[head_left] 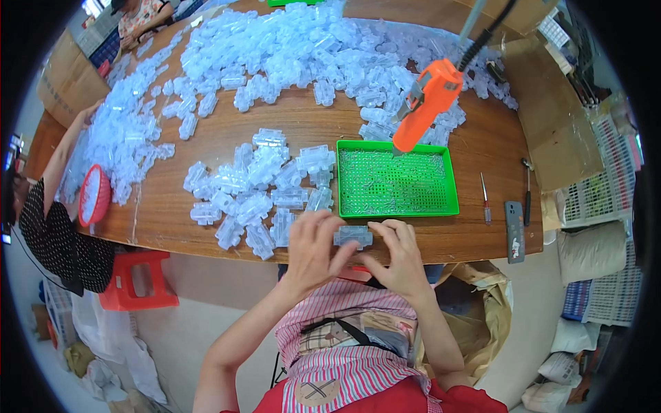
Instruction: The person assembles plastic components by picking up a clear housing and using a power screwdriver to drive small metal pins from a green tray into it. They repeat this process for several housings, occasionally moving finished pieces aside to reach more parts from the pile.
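A clear plastic part (353,237), roughly cylindrical with a ribbed body, lies at the front edge of the table between my hands. My left hand (313,249) is at its left end, with fingers stretched and thumb apart. On the other side, my right hand (398,261) curves toward the part, its thumb and forefinger spread. Whether any fingertip touches the part is hard to make out. Just beyond my hands sits a green perforated tray (397,214) holding many small metal screws. To its left is a loose cluster of similar clear plastic parts (251,182).
An orange electric screwdriver (430,103) hangs over the tray. A large heap of clear parts (275,48) covers the far table. Right of the tray lie a small screwdriver (486,199), a phone (514,230) and a dark-handled tool (527,199). Co-workers sit at left, near a pink basket (103,196).
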A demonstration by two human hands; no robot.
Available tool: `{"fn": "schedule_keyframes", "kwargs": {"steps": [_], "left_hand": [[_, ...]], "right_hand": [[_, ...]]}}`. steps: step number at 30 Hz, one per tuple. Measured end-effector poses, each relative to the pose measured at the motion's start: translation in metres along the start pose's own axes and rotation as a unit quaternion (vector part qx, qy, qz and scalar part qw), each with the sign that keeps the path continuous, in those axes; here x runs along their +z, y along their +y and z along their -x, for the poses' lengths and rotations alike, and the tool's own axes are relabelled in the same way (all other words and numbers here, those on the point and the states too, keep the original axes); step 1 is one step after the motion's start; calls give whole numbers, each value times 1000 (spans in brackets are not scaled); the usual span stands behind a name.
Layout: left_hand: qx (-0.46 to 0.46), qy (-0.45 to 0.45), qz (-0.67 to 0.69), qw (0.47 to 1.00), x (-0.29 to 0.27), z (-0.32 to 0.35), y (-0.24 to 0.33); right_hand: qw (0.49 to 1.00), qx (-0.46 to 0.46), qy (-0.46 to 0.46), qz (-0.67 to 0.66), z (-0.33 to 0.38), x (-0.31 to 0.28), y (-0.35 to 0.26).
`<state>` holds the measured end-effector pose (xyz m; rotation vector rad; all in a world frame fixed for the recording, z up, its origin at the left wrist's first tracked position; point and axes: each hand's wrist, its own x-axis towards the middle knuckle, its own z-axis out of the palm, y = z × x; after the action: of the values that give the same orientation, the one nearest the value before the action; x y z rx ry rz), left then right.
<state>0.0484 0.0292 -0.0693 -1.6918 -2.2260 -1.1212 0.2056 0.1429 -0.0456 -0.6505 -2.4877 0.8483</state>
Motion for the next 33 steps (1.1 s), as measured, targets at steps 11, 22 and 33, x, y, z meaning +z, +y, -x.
{"fn": "schedule_keyframes", "kwargs": {"steps": [11, 22, 33], "left_hand": [[-134, -55, -129, 981, -12, -21, -13], [-36, -142, 107, 983, -44, -26, 4], [-40, -125, -116, 985, -23, -103, -57]], "right_hand": [[991, 4, 99, -91, 2, 38, 14], [906, 112, 45, -407, -9, -7, -11], [920, 225, 131, -292, 17, 5, 35]]}}
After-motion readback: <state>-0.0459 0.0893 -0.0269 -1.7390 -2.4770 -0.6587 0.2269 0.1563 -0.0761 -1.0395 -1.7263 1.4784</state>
